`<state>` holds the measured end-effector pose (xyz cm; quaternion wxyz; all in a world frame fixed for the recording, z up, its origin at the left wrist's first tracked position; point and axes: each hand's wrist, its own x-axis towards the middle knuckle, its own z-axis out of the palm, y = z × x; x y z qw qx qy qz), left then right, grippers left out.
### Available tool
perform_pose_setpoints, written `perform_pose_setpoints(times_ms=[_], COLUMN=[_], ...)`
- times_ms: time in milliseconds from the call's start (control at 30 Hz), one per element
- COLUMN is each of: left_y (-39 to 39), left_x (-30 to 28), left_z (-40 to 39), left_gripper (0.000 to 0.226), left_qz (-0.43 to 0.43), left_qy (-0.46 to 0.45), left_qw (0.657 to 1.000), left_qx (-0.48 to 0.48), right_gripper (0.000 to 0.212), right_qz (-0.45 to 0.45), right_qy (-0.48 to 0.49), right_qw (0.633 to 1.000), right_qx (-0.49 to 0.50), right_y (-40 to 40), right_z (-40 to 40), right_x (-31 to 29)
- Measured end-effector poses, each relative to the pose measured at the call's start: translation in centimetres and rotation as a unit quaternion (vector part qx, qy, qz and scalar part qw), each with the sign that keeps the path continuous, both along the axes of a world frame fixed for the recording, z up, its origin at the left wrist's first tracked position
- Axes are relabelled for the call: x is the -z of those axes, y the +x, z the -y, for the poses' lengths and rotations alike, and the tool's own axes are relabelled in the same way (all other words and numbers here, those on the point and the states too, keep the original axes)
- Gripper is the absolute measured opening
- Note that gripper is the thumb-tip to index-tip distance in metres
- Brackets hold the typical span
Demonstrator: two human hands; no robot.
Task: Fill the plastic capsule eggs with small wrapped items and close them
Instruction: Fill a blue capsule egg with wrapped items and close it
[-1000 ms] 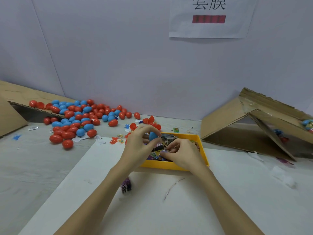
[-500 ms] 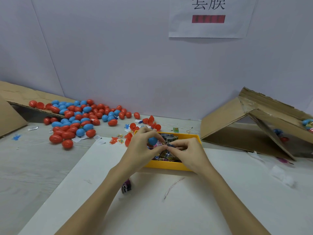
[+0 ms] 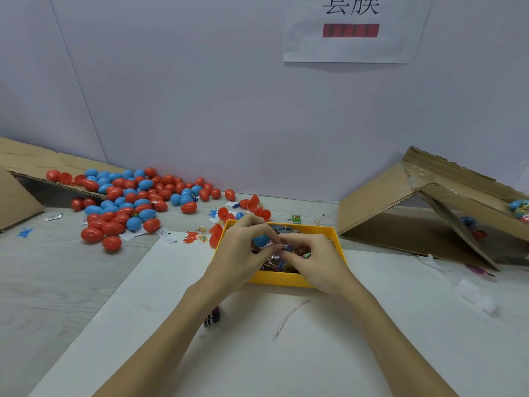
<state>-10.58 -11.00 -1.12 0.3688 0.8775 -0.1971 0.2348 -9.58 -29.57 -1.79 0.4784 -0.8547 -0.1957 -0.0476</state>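
A blue egg half (image 3: pixel 260 240) is held in the curled fingers of the left hand (image 3: pixel 242 253), just above the yellow tray (image 3: pixel 282 277). A small wrapped item (image 3: pixel 286 248) is pinched between thumb and fingertips of the right hand (image 3: pixel 313 260), right beside the blue half, and the two hands are touching at the fingertips over the tray. More wrapped items (image 3: pixel 276 265) are heaped inside the tray (their wrappers cannot be told apart under the hands). The tray is set at the far edge of a white sheet (image 3: pixel 329 353) laid on the table (image 3: pixel 57 282). A pile of closed red and blue eggs (image 3: pixel 126 204) is spread on the table to the far left, well apart from the tray, partly on a cardboard flap (image 3: pixel 34 164). Open red halves (image 3: pixel 254 207) are scattered just behind the tray's left corner. A tipped cardboard box (image 3: pixel 415 213) is seen to the right, and a printed paper sign (image 3: pixel 350 30) is fixed on the wall above
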Motion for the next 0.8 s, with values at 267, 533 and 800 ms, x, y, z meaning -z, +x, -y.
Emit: perform_pose_setpoints(times_ms=[267, 533, 800], left_y=[0.15, 0.10, 0.19], left_x=[-0.29, -0.08, -0.05], left_z=[-0.22, -0.09, 0.02], left_gripper=[0.010, 0.008, 0.009], left_qz=[-0.039, -0.039, -0.064], left_qy=[-0.095, -0.100, -0.119], left_qw=[0.994, 0.993, 0.990], left_qx=[-0.047, -0.047, -0.041], right_gripper=[0.012, 0.011, 0.008], right_qz=[0.004, -0.016, -0.014], right_qy=[0.093, 0.146, 0.142], right_qw=[0.994, 0.989, 0.989], right_qx=[0.049, 0.037, 0.031], right_y=[0.22, 0.34, 0.21], right_z=[0.39, 0.61, 0.51], right_x=[0.03, -0.15, -0.09])
